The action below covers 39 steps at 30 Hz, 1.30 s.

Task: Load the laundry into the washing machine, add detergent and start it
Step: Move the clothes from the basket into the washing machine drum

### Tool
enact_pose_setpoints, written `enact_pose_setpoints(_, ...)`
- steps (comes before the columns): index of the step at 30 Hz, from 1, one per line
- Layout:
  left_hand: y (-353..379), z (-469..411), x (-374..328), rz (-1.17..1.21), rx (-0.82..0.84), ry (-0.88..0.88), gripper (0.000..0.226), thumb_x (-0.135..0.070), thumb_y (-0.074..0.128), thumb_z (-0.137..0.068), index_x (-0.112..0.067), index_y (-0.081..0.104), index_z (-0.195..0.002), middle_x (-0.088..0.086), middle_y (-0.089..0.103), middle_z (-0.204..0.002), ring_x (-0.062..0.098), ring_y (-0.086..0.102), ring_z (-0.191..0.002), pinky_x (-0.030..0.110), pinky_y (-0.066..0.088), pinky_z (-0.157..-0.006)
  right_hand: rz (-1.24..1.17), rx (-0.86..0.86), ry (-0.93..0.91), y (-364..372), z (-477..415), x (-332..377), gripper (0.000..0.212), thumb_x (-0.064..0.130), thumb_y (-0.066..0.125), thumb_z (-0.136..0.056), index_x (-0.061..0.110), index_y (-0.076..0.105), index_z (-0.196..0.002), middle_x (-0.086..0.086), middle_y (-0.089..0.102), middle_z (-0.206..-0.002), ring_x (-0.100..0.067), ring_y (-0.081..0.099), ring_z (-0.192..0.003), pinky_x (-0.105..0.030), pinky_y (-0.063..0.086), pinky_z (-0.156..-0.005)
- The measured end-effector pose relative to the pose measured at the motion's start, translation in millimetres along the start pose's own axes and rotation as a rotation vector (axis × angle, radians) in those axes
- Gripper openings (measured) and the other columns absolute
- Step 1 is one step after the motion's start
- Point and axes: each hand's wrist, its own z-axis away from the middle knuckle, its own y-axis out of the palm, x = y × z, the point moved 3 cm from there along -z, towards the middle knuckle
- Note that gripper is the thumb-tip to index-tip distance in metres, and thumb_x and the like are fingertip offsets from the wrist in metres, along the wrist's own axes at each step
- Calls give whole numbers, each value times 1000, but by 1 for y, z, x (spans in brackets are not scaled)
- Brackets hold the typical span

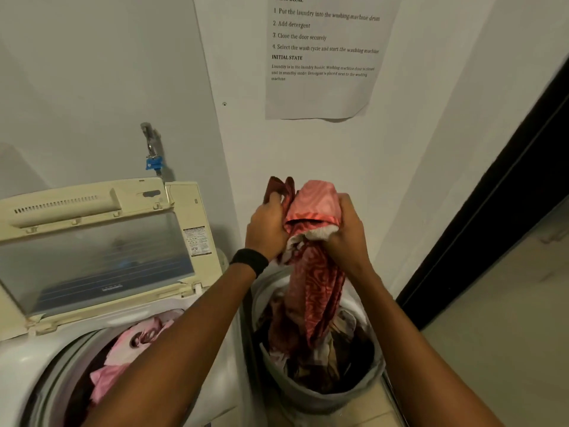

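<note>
Both my hands hold a bundle of red and pink patterned cloth (311, 211) above the grey laundry basket (326, 396) at the lower middle. My left hand (266, 228) grips its left side, and my right hand (346, 231) grips its right side. The cloth's lower end hangs down into the basket, which holds more dark and light clothes. The top-loading washing machine (34, 362) stands at the lower left with its lid (92, 251) raised. Pink and white clothes (132, 343) lie in its drum.
A tap with a blue fitting (153, 155) sticks out of the wall above the machine. A printed task sheet (323, 57) hangs on the wall. A dark door frame (492, 217) runs along the right, with tiled floor (498, 340) beside it.
</note>
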Motion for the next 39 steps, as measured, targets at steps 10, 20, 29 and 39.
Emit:
enact_pose_setpoints(10,7,22,-3,601,342,-142,91,-50,90,-70,-25,39,-141,-11,59,-130,-5,59,-114,14,48,-94,-106,184,13,9,-26,7,38,17,72,-86,14,65,-123,-2,72,-116,-11,69,-106,-33,54,-96)
enact_pose_setpoints(20,-3,11,5,858,-137,-385,31,-25,71,-92,-12,70,-120,7,76,-108,28,72,-104,53,56,-99,-152,145,14,19,19,-30,105,19,88,-78,31,21,-158,31,37,-149,12,44,-133,-9,40,-105)
enact_pose_setpoints(29,-23,-2,19,555,-227,-256,47,-46,72,-88,-14,65,-121,-2,74,-108,23,70,-102,39,55,-90,-71,125,300,28,62,-112,21,28,62,-99,22,67,-118,9,69,-111,-23,66,-116,-3,45,-75)
enact_pose_setpoints(39,20,33,36,435,0,-371,60,-55,56,-85,-16,58,-130,7,72,-113,31,67,-107,39,53,-92,-92,8,-62,-4,-21,-9,41,22,57,-88,6,66,-125,-2,69,-120,6,63,-105,-13,48,-92)
